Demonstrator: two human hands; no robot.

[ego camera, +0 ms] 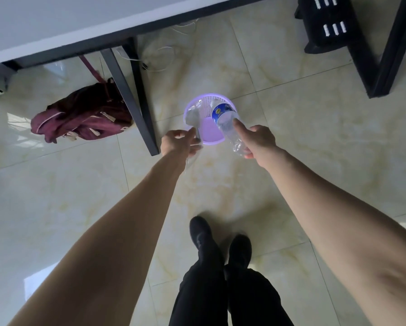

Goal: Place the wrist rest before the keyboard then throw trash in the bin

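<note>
A small purple mesh bin [209, 134] stands on the tiled floor below me. My right hand [256, 141] grips a crushed clear plastic bottle [225, 118] with a blue label, its neck pointing over the bin's right rim. My left hand [179, 142] pinches a piece of clear plastic wrap [193, 116] that hangs over the bin's left rim. The wrist rest and keyboard are out of view.
A maroon backpack [82, 116] lies on the floor at the left by a black desk leg [136, 100]. The grey desk top [56, 24] runs along the top. White cables [164, 57] trail under it. Another black frame [380, 55] stands at the upper right. My shoes [220, 241] are below.
</note>
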